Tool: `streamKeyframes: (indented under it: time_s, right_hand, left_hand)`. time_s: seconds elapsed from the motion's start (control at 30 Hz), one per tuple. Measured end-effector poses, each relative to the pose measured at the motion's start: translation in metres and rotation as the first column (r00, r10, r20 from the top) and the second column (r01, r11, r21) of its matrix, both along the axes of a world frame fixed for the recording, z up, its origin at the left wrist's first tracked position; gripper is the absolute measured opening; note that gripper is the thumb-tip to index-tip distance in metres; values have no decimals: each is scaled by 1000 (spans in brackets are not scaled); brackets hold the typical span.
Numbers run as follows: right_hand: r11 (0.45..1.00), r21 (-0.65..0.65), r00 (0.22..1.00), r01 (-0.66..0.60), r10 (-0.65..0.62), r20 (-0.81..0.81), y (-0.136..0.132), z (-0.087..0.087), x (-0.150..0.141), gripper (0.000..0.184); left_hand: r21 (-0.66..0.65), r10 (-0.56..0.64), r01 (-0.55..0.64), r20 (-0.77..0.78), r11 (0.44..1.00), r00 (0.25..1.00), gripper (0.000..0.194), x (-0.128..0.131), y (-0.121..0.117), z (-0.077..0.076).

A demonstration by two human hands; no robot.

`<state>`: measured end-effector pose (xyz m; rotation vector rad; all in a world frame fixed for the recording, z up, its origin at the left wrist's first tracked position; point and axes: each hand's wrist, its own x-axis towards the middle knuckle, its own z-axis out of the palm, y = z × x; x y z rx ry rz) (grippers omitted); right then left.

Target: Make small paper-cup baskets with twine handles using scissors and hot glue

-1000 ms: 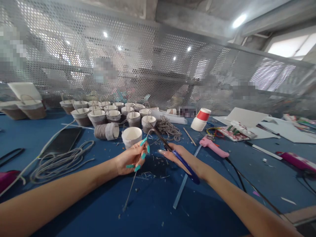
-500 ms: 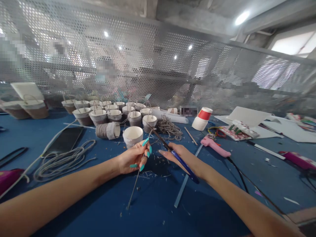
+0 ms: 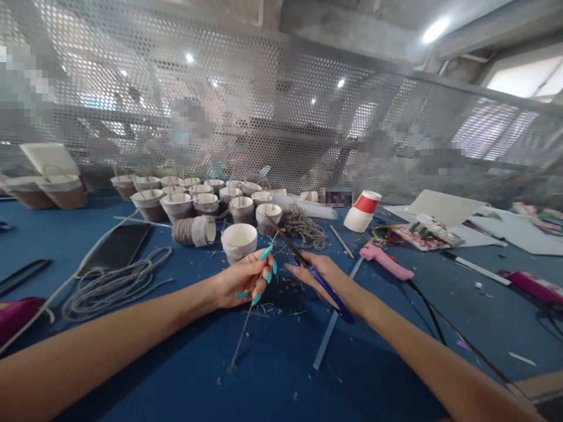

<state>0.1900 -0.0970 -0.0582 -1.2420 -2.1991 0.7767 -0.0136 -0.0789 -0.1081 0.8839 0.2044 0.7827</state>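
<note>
My left hand [image 3: 246, 280], with turquoise nails, pinches a thin grey cord [image 3: 241, 339] whose lower end hangs down over the blue table. In my right hand [image 3: 323, 274] is a pair of scissors [image 3: 329, 290] with blue handles, gripped at the handles. Its dark blades point up and left, close to the cord's upper end above my left fingertips. I cannot tell whether the blades touch the cord. Just behind my left hand stands a white-rimmed paper cup [image 3: 238, 239]. A cup wrapped in grey cord [image 3: 193, 231] lies on its side to its left.
Several small cord-wrapped buckets with handles [image 3: 206, 204] stand at the back. Tangled cord [image 3: 303, 225] lies beside them. On the right are a pink glue gun [image 3: 387, 262], a clear glue stick [image 3: 328, 340] and stacked cups [image 3: 363, 212]. A phone [image 3: 116, 249] and coiled cord [image 3: 116, 287] lie left.
Both hands stay in nearly the same pose, with the cord and scissors still held. The whole view has shifted very slightly.
</note>
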Motion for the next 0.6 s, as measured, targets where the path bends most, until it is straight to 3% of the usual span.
streamKeyframes:
  time_s: [0.47,0.6]
  right_hand:
    - [991,-132,995,27,-40,-91,1,3,-5,29]
    - [994,-113,993,9,-23,-119,1,2,-4,28]
  left_hand:
    - [11,-20,20,6,1000,1000,16,4,1,-2]
    - [2,-27,27,2,1000,1000,16,5,1,-1]
